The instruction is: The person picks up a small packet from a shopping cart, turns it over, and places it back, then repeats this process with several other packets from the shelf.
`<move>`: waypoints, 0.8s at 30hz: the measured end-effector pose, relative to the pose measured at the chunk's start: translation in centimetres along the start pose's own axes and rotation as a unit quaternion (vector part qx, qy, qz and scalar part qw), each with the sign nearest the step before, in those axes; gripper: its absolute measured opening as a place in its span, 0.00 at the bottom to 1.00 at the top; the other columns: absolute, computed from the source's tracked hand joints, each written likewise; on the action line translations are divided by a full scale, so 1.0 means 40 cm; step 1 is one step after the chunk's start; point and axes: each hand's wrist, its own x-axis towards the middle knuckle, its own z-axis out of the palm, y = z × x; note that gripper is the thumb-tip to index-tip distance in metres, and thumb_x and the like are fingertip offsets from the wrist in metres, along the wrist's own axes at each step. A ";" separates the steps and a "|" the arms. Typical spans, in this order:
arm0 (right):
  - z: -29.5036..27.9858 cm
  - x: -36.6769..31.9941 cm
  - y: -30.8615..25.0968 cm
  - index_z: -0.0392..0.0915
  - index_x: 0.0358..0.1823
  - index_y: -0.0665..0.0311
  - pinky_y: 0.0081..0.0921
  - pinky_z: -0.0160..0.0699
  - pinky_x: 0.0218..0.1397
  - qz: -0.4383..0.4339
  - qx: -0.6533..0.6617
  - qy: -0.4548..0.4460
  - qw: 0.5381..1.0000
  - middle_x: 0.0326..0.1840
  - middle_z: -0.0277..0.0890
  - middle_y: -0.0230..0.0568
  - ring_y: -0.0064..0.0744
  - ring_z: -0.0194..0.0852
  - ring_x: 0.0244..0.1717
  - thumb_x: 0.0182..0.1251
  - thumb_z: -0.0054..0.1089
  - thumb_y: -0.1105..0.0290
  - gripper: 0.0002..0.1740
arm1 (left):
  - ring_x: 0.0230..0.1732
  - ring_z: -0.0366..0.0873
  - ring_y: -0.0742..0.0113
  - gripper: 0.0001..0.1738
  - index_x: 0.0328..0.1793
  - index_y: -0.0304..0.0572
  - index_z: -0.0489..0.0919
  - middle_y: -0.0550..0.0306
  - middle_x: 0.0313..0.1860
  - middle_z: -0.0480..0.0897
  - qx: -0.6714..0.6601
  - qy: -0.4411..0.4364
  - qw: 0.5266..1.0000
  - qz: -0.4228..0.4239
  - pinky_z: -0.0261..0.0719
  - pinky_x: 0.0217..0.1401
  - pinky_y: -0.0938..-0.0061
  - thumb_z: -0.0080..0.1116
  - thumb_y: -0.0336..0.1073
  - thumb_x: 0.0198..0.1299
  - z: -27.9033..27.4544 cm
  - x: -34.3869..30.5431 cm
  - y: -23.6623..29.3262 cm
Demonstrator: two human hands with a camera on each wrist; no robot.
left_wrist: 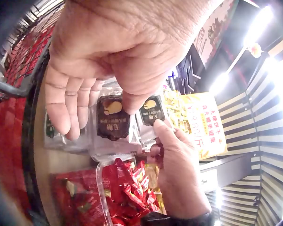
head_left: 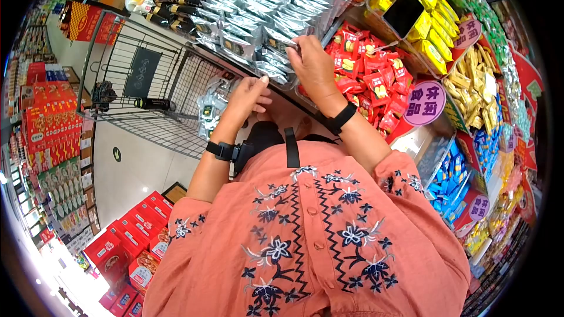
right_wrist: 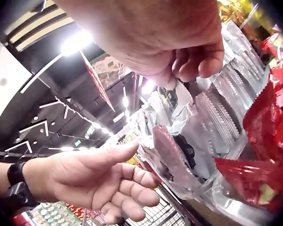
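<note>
Rows of silver snack packets (head_left: 258,14) with dark labels stand packed in a display bin in front of me. My right hand (head_left: 314,67) is over the near rows and pinches one silver packet (right_wrist: 183,96) at its top edge between thumb and curled fingers. Nearer the bin's front edge, my left hand (head_left: 248,98) hovers palm inward with loosely bent fingers and holds nothing. The left wrist view has its thumb overlapping a black-labelled packet (left_wrist: 114,117), with the right hand (left_wrist: 179,160) just beyond.
A wire shopping cart (head_left: 170,82) stands at the left, with silver packets (head_left: 212,105) and a black item (head_left: 154,104) inside. Red snack packets (head_left: 376,73) fill the neighbouring bin at right, yellow packs (head_left: 435,29) behind. Red boxes (head_left: 126,240) are stacked at lower left.
</note>
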 end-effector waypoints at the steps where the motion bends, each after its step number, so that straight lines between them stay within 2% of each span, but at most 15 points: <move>1: 0.001 0.001 0.001 0.79 0.48 0.59 0.48 0.81 0.38 -0.001 -0.011 -0.002 1.000 0.42 0.79 0.45 0.56 0.82 0.39 0.69 0.68 0.64 0.12 | 0.44 0.88 0.61 0.38 0.62 0.28 0.74 0.44 0.50 0.85 0.000 -0.001 1.000 0.000 0.86 0.38 0.72 0.59 0.63 0.73 0.001 0.001 0.001; 10: -0.035 -0.007 -0.018 0.76 0.53 0.60 0.45 0.82 0.40 0.024 0.026 -0.011 0.999 0.45 0.84 0.46 0.54 0.85 0.43 0.67 0.71 0.63 0.18 | 0.44 0.87 0.61 0.38 0.62 0.29 0.74 0.45 0.50 0.85 -0.007 -0.009 1.000 0.003 0.85 0.40 0.72 0.58 0.64 0.73 -0.001 -0.002 0.002; 13: -0.068 0.008 -0.050 0.78 0.54 0.61 0.44 0.82 0.41 0.026 0.016 -0.012 0.999 0.46 0.84 0.47 0.54 0.85 0.43 0.69 0.69 0.65 0.16 | 0.44 0.87 0.61 0.38 0.63 0.29 0.73 0.45 0.50 0.85 -0.009 -0.010 1.000 0.003 0.85 0.40 0.72 0.58 0.63 0.73 -0.002 -0.004 0.000; 16: -0.084 0.017 -0.086 0.80 0.55 0.62 0.44 0.83 0.43 -0.061 0.062 -0.042 0.995 0.46 0.84 0.48 0.55 0.85 0.44 0.71 0.65 0.69 0.14 | 0.45 0.88 0.61 0.38 0.63 0.29 0.73 0.44 0.51 0.85 -0.006 -0.008 1.000 0.005 0.85 0.40 0.71 0.58 0.64 0.73 0.002 -0.010 0.006; 19: -0.038 0.011 -0.072 0.81 0.56 0.64 0.44 0.84 0.46 -0.121 0.124 -0.073 0.982 0.49 0.84 0.50 0.56 0.85 0.46 0.73 0.61 0.71 0.13 | 0.46 0.88 0.60 0.38 0.63 0.30 0.74 0.44 0.51 0.85 0.001 -0.009 1.000 0.000 0.85 0.40 0.70 0.57 0.64 0.73 0.007 -0.005 0.004; 22: -0.005 0.012 -0.050 0.80 0.57 0.68 0.46 0.84 0.50 -0.094 0.121 -0.056 0.987 0.48 0.84 0.56 0.60 0.84 0.49 0.73 0.60 0.73 0.14 | 0.47 0.88 0.59 0.37 0.63 0.30 0.73 0.43 0.52 0.85 0.010 -0.009 1.000 -0.002 0.86 0.42 0.69 0.57 0.64 0.73 0.008 -0.003 0.007; 24: 0.004 0.016 -0.033 0.79 0.58 0.70 0.48 0.82 0.51 -0.071 0.135 -0.044 0.987 0.46 0.84 0.59 0.62 0.83 0.49 0.73 0.58 0.74 0.15 | 0.45 0.88 0.62 0.35 0.63 0.32 0.74 0.46 0.51 0.85 -0.001 -0.005 1.000 0.000 0.86 0.40 0.72 0.56 0.62 0.75 0.009 0.000 0.004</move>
